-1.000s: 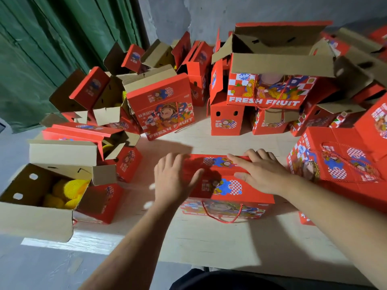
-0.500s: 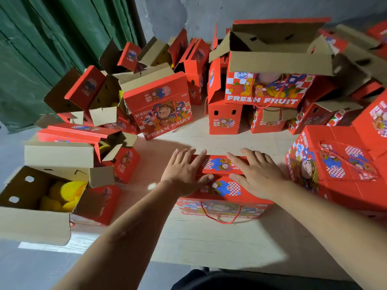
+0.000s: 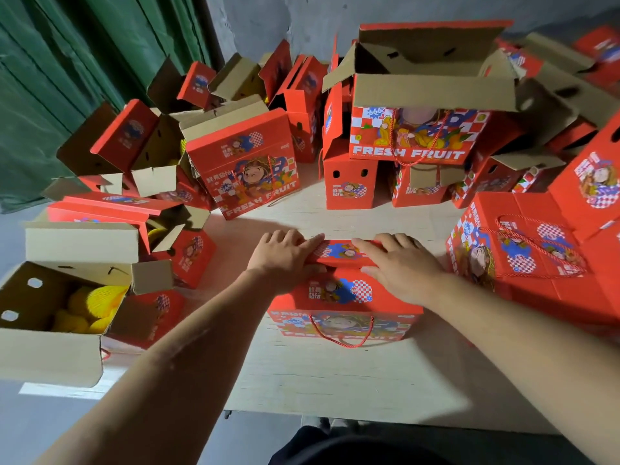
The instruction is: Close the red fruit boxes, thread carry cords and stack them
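While both hands, left (image 3: 285,260) and right (image 3: 401,266), press flat with spread fingers on the top flaps of the red box (image 3: 342,297) at the surface's (image 3: 318,374) near edge, its cord (image 3: 342,333) hangs threaded. A corded box (image 3: 523,250) sits finished to the right; many open boxes (image 3: 432,95) remain, so the task seems far from done.

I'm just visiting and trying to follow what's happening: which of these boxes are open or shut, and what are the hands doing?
Box under the hands: closed, red cord hanging at its front.
Left hand: fingers straight, pressing on the lid.
Right hand: flat, pressing on the lid.
Box at near left: open, yellow fruit inside.
Big box at the back: flaps open.
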A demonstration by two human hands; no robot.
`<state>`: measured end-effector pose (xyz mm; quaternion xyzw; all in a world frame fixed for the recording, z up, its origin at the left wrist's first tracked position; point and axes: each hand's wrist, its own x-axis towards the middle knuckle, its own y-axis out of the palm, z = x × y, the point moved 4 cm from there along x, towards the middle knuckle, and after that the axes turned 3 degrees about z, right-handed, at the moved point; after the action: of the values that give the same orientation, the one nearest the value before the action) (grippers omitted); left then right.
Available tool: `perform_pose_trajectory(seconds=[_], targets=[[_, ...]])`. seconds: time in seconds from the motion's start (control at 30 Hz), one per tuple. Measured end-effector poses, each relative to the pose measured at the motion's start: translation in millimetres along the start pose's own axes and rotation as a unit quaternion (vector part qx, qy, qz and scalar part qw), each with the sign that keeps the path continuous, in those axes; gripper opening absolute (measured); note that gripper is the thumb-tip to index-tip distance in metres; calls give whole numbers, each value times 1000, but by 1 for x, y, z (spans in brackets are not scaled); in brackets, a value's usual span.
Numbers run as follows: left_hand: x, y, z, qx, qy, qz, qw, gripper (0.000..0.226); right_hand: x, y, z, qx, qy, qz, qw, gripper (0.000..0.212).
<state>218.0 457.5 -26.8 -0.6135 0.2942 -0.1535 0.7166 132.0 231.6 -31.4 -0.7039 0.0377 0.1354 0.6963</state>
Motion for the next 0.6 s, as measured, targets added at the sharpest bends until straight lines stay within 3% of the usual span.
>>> perform_pose_trajectory(seconds=[0.23, 0.3, 0.4, 0.47, 0.6], targets=[[-8, 6, -5, -18, -19, -44, 999, 106, 1, 14, -2, 9, 11, -48, 999, 77], [-18, 6, -18, -25, -21, -123, 992, 97, 2, 15, -2, 1, 14, -53, 998, 77], [-49, 24, -49, -59, 68, -268, 959, 74, 3, 19, -3, -2, 11, -47, 999, 75], [-60, 38, -63, -57, 120, -257, 957, 75, 3, 21, -4, 3, 8, -41, 999, 75], [-61, 36, -65, -44, 84, -212, 973, 88, 6, 16, -7, 37, -4, 17, 999, 74]])
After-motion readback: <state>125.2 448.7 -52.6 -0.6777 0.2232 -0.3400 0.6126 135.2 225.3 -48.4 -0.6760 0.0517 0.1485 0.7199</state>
